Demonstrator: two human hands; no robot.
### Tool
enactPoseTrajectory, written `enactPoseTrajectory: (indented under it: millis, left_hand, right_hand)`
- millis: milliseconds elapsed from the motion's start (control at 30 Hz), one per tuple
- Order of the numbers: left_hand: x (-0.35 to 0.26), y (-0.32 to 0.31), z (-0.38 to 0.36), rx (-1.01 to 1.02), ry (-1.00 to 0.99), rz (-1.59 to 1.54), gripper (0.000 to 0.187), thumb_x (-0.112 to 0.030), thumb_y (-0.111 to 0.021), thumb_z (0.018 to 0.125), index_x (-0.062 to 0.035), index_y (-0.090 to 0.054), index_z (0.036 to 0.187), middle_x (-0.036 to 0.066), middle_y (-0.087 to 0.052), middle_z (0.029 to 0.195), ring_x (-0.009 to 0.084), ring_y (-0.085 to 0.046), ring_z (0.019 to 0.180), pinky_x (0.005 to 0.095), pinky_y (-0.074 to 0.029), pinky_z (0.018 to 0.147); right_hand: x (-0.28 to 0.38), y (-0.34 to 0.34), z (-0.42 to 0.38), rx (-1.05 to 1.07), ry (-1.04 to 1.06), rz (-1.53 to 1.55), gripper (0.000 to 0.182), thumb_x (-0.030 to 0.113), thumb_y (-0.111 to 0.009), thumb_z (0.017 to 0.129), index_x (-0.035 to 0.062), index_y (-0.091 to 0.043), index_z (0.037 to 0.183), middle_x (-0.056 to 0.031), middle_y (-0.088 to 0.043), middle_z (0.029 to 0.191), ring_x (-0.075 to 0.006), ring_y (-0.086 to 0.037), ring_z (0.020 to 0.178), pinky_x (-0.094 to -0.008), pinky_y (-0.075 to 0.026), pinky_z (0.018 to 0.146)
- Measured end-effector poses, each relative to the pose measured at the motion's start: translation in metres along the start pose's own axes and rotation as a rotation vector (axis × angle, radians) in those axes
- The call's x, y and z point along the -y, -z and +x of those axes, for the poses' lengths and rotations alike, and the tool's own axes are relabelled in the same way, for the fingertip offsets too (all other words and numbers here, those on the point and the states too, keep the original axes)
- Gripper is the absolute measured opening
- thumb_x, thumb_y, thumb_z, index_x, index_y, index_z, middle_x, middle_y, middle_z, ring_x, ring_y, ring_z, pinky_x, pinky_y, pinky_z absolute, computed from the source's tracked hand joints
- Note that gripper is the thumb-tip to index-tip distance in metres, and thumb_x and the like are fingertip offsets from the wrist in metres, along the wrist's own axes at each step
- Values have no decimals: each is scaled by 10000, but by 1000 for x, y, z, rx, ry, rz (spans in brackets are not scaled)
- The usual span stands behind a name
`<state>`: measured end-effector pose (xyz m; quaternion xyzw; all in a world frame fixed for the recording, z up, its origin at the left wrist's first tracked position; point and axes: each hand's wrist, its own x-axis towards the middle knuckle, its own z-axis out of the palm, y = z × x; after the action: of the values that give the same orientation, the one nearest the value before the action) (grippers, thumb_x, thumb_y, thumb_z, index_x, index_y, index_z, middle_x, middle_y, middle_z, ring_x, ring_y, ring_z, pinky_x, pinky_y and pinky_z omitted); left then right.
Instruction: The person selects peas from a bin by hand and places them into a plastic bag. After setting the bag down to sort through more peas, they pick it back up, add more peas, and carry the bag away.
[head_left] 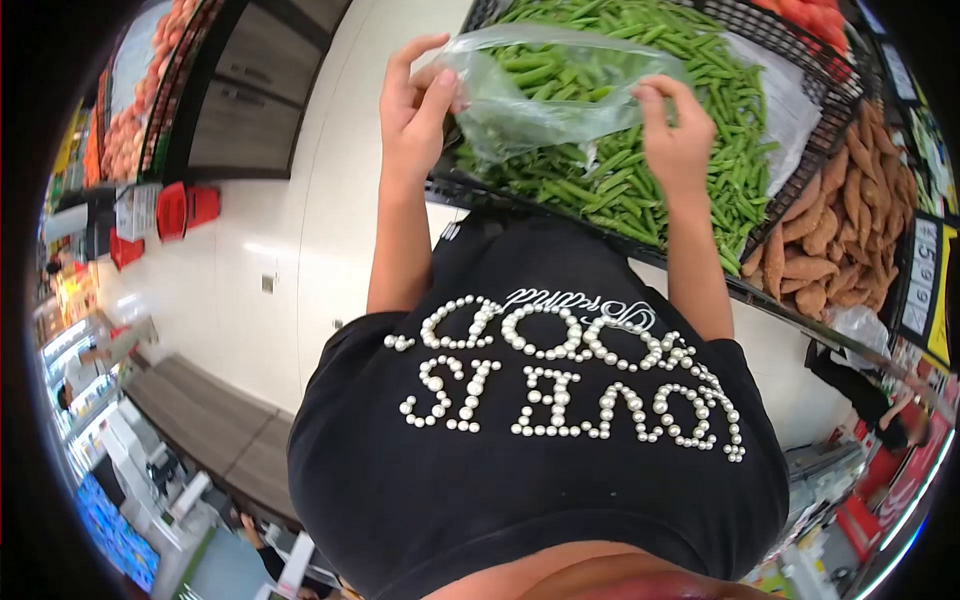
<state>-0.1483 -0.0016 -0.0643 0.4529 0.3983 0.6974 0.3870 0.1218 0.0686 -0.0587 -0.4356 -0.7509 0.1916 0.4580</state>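
Observation:
A clear, thin plastic produce bag [520, 110] is stretched between my hands, its mouth spread wide. My left hand [415, 105] pinches the rim at the left side, thumb against bent fingers. On the opposite side my right hand [680, 130] grips the edge between thumb and forefinger. Green pea pods [620, 190] lie heaped in a black plastic crate [800, 55] under and around the bag. Some pods show through the film and the bag's mouth.
Sweet potatoes [840, 220] are piled right of the crate, beside a price sign [920, 275]. Red produce [805, 20] lies at the top right. Across the tiled floor [330, 190] at left stand a dark cabinet [250, 100] and red baskets [185, 210]. Other people are in the background.

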Motion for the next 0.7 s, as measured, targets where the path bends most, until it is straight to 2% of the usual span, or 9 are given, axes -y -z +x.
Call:
enactPoseTrajectory:
  millis: [33,67,167,300,367,400,500,633,700]
  left_hand:
    - [-3,8,0,40,-15,58,350,-56,-557,954,-24,-490,1297,35,-595,768,94,-532,706,241,-440,673]
    - [-5,21,-1,109,-52,159,379,-64,-530,976,6,-445,1338,61,-567,788,130,-512,719,309,-463,693]
    - [-6,54,-10,66,-70,173,363,-74,-526,980,19,-458,1324,59,-559,764,131,-513,707,308,-466,698]
    - [-2,87,-30,-103,48,340,300,-72,-556,963,-14,-549,1256,19,-573,742,102,-556,713,235,-427,677]
    - [2,99,-40,-142,74,384,253,-77,-552,962,-19,-589,1205,11,-566,734,96,-552,708,233,-419,673]
    - [3,104,-45,-158,82,397,243,-79,-550,963,-19,-597,1193,9,-564,730,95,-550,707,236,-421,674]
    - [1,115,-59,-229,130,447,227,-88,-530,974,-3,-598,1173,24,-565,728,109,-541,710,254,-441,702]
    - [0,125,-69,-373,191,448,204,-94,-544,969,-12,-623,1138,9,-551,695,92,-530,692,254,-436,672]
    - [16,142,-77,-379,263,433,204,-97,-537,971,-8,-622,1134,12,-544,683,91,-522,672,252,-438,656]
  right_hand:
    - [1,1,-6,-19,-47,57,108,106,-605,926,13,-657,942,-117,-706,898,-239,-669,914,-328,-498,842]
    - [-2,1,-14,-33,-42,88,105,97,-592,931,7,-646,941,-119,-702,906,-242,-666,929,-333,-496,849]
    - [-10,5,-37,-86,-3,128,99,70,-552,944,-6,-616,939,-125,-687,935,-260,-654,977,-354,-489,873]
    - [-18,5,-67,-136,76,146,145,74,-487,973,-18,-593,934,-140,-655,972,-299,-617,1059,-399,-466,926]
    - [-25,1,-85,-161,61,207,162,86,-477,979,-21,-589,931,-142,-651,967,-302,-610,1069,-408,-458,937]
    - [-29,3,-91,-54,101,111,159,100,-496,973,-24,-588,934,-156,-639,974,-320,-607,1050,-415,-456,928]
    - [-42,-1,-119,188,19,-139,148,107,-529,960,-28,-588,947,-172,-630,982,-344,-605,1014,-423,-458,909]
    - [-50,-21,-148,224,-39,-248,95,99,-598,915,10,-608,945,-154,-613,1033,-344,-580,1024,-433,-420,925]
    - [-49,-25,-146,193,72,-302,82,103,-640,875,47,-622,931,-121,-612,1045,-327,-576,1023,-418,-408,927]
